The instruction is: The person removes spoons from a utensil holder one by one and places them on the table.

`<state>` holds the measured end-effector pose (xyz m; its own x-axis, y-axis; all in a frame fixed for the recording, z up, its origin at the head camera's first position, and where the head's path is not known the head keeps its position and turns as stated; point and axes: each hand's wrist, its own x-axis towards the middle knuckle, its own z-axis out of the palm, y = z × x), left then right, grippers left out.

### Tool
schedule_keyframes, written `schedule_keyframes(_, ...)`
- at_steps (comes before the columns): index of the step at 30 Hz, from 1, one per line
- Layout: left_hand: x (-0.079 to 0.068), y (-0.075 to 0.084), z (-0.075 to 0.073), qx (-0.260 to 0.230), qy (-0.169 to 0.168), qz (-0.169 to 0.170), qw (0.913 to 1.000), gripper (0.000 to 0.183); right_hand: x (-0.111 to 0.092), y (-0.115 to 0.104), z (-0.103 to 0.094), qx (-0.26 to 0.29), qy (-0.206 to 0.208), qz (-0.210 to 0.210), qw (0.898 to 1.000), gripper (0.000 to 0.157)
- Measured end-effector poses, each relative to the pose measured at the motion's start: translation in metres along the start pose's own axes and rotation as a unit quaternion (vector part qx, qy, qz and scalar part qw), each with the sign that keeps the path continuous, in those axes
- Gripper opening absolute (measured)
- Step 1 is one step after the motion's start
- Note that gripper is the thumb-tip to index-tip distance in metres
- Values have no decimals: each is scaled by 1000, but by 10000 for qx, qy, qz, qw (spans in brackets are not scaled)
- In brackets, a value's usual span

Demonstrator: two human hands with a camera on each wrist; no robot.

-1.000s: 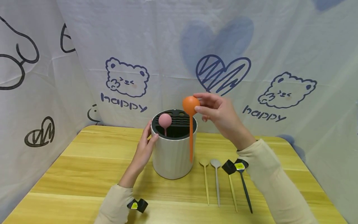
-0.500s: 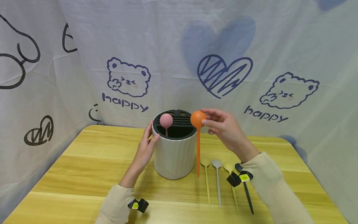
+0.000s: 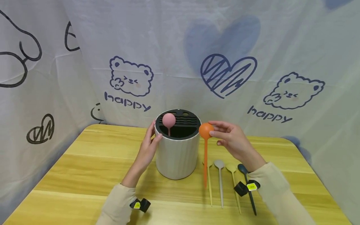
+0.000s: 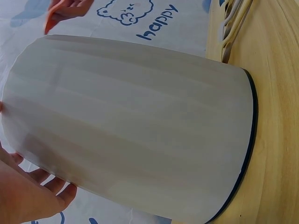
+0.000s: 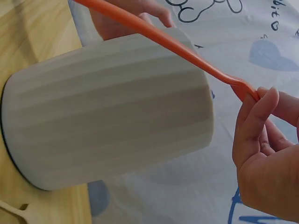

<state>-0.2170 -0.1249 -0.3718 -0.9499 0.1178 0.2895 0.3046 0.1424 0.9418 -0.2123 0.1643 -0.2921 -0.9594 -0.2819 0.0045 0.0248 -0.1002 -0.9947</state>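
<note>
Pinched at its round bowl, an orange spoon (image 3: 206, 132) hangs handle down from my right hand (image 3: 237, 142), just right of the utensil holder. That holder (image 3: 176, 159) is a white ribbed cylinder with a black slotted top. My left hand (image 3: 145, 151) grips its left side, thumb in front and fingers round the edge. A pink spoon (image 3: 169, 120) stands bowl up in the holder's large front opening. In the right wrist view the orange spoon (image 5: 187, 53) passes in front of the white holder (image 5: 112, 116), its bowl edge-on between thumb and fingers.
Right of the holder, several spoons lie side by side on the wooden table (image 3: 92, 168): a pale yellow one (image 3: 210, 187), a grey one (image 3: 220, 184), a yellow one (image 3: 232, 169) and a dark blue one (image 3: 252, 201). A printed white cloth (image 3: 174, 47) hangs behind.
My right hand has moved down and to the right with the orange spoon, from over the holder's right edge to beside it. The left hand stays on the holder.
</note>
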Motion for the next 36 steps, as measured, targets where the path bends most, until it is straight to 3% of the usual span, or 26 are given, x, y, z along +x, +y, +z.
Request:
schedule_keyframes(11,1,2,-1,52,17,-79,10000,64,-5,20,-24,54,259,624,9977,28)
schedule_keyframes(27,3,4,-1,-85,-33,-5,10000,64,-11,51,-68,-193,-39,1131,9934,37)
schedule_keyframes(36,1,4,-1,-78,-54,-49,9999,65,-23,67,-90,-129,-230,1242,9919,28)
